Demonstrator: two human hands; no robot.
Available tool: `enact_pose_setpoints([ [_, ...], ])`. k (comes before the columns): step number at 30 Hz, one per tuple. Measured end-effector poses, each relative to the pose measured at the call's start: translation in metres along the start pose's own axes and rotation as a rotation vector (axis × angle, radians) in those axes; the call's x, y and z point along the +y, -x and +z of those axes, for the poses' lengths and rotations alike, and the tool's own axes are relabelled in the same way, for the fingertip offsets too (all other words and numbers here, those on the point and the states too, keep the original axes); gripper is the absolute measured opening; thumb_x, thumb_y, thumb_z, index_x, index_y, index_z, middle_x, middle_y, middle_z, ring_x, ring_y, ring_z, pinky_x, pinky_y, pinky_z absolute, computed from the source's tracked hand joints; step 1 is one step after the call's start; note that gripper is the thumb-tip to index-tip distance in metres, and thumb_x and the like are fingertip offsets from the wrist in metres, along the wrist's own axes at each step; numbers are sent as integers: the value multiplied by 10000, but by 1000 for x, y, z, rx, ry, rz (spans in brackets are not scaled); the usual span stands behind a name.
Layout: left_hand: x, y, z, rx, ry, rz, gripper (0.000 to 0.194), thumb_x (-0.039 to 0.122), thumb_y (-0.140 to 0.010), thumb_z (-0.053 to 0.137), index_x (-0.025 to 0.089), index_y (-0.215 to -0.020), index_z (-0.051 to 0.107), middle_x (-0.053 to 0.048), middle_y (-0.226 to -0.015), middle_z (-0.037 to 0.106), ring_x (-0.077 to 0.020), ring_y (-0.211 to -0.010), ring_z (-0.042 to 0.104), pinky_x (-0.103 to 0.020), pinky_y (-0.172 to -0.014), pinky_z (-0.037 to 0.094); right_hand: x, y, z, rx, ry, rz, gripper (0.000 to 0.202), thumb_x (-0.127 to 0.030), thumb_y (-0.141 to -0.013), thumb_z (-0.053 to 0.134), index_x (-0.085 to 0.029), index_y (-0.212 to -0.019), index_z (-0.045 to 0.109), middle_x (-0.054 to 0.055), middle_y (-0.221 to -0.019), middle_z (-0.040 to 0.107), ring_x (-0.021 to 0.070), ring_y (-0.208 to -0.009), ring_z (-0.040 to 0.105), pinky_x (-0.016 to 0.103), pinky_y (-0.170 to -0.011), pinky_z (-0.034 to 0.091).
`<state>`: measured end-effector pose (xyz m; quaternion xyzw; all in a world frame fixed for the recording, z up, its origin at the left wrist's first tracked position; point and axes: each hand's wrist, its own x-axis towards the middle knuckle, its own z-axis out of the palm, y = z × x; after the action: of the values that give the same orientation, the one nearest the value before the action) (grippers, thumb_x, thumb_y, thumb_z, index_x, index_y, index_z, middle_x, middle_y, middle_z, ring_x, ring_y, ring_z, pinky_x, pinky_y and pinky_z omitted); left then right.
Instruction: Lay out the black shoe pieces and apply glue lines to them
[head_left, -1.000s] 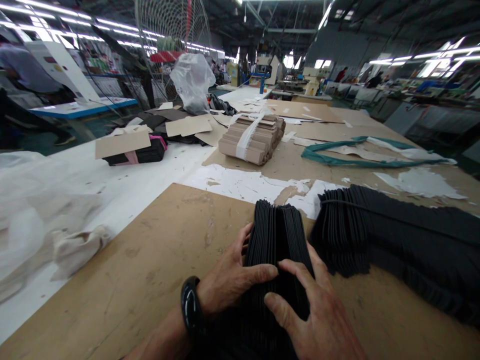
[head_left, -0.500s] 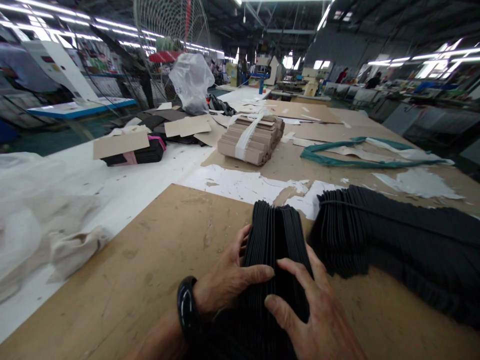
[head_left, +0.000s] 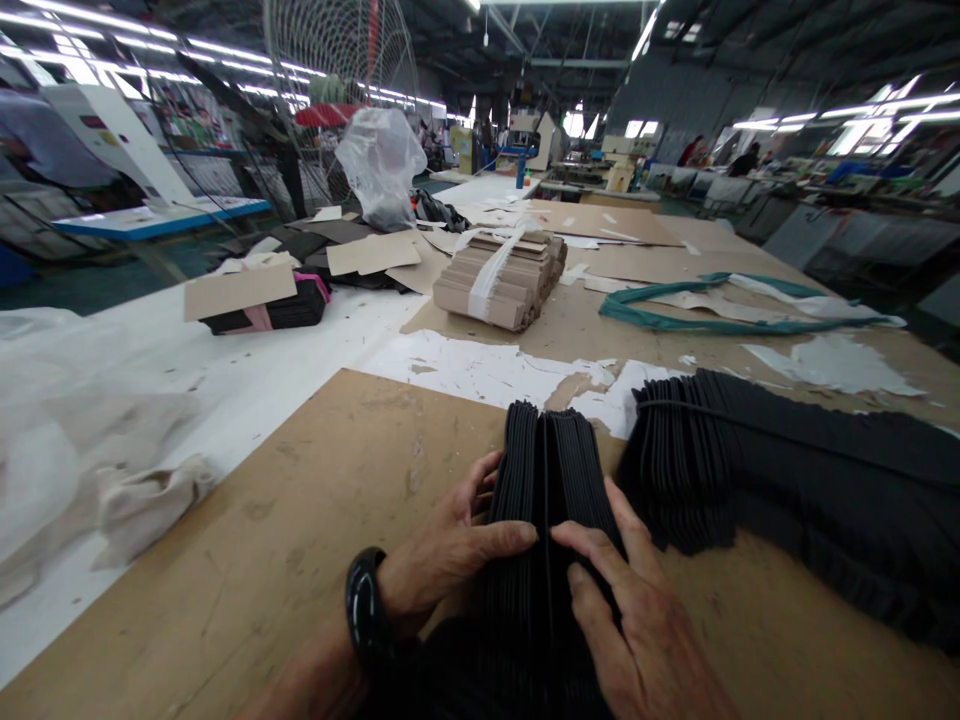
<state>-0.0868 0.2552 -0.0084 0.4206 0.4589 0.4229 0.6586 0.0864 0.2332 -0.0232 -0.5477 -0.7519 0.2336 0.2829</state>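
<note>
A stack of black fabric pieces [head_left: 574, 455] stands on edge before me, parted by a gap down the middle, where a single layer shows apart. My left hand [head_left: 450, 545] clasps the stack's left side, its thumb across the top edges and its fingers round the outer side. On the other side my right hand [head_left: 637, 600] holds the right portion, forefinger at the gap, thumb bent on the top edges. A dark bangle [head_left: 366, 605] circles my left wrist. The stack's near end is dark and partly hidden by my hands.
A larger bundle of black pieces [head_left: 810, 470] lies at the right. Beyond are a tied bundle of brown card strips [head_left: 487, 275], a green strap loop [head_left: 660, 322], and a black bundle under card [head_left: 266, 308]. Clear plastic [head_left: 45, 430] covers the left side.
My left thumb has shifted slightly left and my right thumb has moved up and to the right. A single layer now stands out in the gap between the portions.
</note>
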Motion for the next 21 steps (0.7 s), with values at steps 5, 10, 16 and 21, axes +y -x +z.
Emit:
enact_pose_setpoints([
  [5, 0, 0, 1, 4, 13, 13, 757, 218, -665, 675, 169, -1304, 274, -117, -1258, 449, -213, -1130, 445, -380, -977, 335, 1, -2, -2, -15, 50, 54, 299, -370, -866, 356, -253, -981, 607, 63, -1428, 193, 264, -1141, 483, 410, -820, 492],
  [10, 0, 1, 4, 1, 28, 12, 750, 240, -657, 694, 173, -1288, 292, -104, -1256, 455, -209, -1132, 442, -355, -939, 372, 6, -4, -3, -60, 163, 25, 397, -545, -760, 482, -244, -991, 600, 109, -1408, 245, 301, -1073, 529, 383, -674, 536],
  [16, 2, 0, 5, 5, 9, 9, 767, 263, -643, 717, 159, -1280, 302, -102, -1243, 465, -191, -1104, 453, -314, -920, 381, 8, -3, -1, -37, 210, 39, 326, -461, -771, 499, -233, -990, 578, 125, -1409, 221, 306, -1121, 491, 398, -709, 523],
  [21, 1, 1, 4, 10, 4, 8, 722, 198, -665, 684, 169, -1279, 304, -90, -1249, 466, -185, -1112, 450, -310, -921, 377, 6, -2, -1, -32, 179, 21, 291, -431, -775, 497, -240, -982, 569, 103, -1403, 230, 299, -1156, 456, 416, -757, 507],
])
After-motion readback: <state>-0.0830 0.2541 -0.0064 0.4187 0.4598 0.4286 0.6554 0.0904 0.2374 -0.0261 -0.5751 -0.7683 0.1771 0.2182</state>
